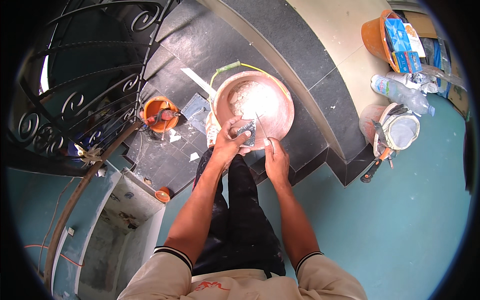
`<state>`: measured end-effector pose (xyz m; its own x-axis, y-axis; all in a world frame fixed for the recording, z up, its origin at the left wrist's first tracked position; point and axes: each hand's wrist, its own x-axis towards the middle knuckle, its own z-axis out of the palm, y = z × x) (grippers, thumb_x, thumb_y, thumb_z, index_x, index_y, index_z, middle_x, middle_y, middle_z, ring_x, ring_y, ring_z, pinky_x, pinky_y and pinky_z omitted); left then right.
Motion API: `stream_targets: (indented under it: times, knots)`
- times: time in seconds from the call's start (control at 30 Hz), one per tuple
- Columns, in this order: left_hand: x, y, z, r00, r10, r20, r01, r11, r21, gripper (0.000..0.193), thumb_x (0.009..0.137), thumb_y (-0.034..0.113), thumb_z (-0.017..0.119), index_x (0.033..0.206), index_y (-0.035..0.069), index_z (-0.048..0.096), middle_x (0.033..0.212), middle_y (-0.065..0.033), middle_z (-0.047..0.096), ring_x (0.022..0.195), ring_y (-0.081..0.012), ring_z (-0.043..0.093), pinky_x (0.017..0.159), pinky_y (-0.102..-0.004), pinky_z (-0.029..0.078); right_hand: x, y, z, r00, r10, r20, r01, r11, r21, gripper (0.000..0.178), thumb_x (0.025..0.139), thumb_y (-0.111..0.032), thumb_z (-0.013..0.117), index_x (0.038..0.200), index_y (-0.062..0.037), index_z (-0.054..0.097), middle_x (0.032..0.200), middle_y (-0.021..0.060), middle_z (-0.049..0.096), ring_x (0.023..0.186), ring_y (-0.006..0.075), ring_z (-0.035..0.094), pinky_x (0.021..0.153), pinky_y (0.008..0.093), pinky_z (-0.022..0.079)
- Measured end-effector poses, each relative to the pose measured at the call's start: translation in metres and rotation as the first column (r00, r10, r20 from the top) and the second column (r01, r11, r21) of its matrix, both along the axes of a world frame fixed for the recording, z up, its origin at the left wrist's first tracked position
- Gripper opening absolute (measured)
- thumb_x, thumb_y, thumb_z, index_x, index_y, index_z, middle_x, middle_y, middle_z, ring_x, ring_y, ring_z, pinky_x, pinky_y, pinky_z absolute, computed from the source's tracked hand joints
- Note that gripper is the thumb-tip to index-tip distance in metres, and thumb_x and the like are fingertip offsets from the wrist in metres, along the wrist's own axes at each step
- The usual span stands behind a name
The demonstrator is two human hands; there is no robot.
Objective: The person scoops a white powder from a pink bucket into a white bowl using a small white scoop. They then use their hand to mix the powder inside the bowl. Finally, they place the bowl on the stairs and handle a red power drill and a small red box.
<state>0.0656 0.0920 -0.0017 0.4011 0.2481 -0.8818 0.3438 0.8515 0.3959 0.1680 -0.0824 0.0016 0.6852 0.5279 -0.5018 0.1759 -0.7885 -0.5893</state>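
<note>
Standing widest, a pinkish tub (284,112) holds pale lumpy material (242,96); leftward, an orange bucket (161,128) contains a red power tool (160,117). Near the tub's rim, the left hand (229,144) grips a dark plate (248,130); the right hand (276,157) pinches a slim strip (261,123).

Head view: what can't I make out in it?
All in the head view:
Thin tool: grip end, hidden by the right hand.
Dark flat piece: partly covered by the left hand.
Pale material: partly washed out by glare.
Orange bucket: bottom, hidden by red tool.
</note>
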Motion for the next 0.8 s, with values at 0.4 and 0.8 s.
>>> stream_targets:
  times: [0.4, 0.8]
  knots:
    - [-0.016, -0.006, 0.000, 0.995, 0.013, -0.103, -0.003, 0.995, 0.098, 0.022, 0.095, 0.005, 0.087, 0.112, -0.005, 0.078, 0.092, -0.0087, 0.078, 0.063, -0.0138, 0.070, 0.060, -0.0279, 0.059, -0.001, 0.020, 0.003, 0.973, 0.198, -0.121, -0.214, 0.967, -0.139, 0.038, 0.114, -0.034, 0.057, 0.133, -0.0040, 0.070, 0.121, 0.0244, 0.077, 0.111, 0.0487, 0.072, 0.098, 0.0543, 0.055]
    - [-0.023, -0.015, 0.005, 0.907, -0.279, -0.315, 0.417, 0.504, 0.756, 0.021, 0.084, -0.002, 0.082, 0.105, -0.002, 0.081, 0.100, -0.0153, 0.077, 0.091, -0.0276, 0.077, 0.081, -0.0379, 0.060, -0.012, 0.033, 0.033, 0.991, 0.133, -0.009, -0.132, 0.973, -0.192, 0.032, 0.111, -0.034, 0.062, 0.128, -0.0084, 0.070, 0.115, 0.0210, 0.077, 0.105, 0.0474, 0.073, 0.091, 0.0559, 0.056]
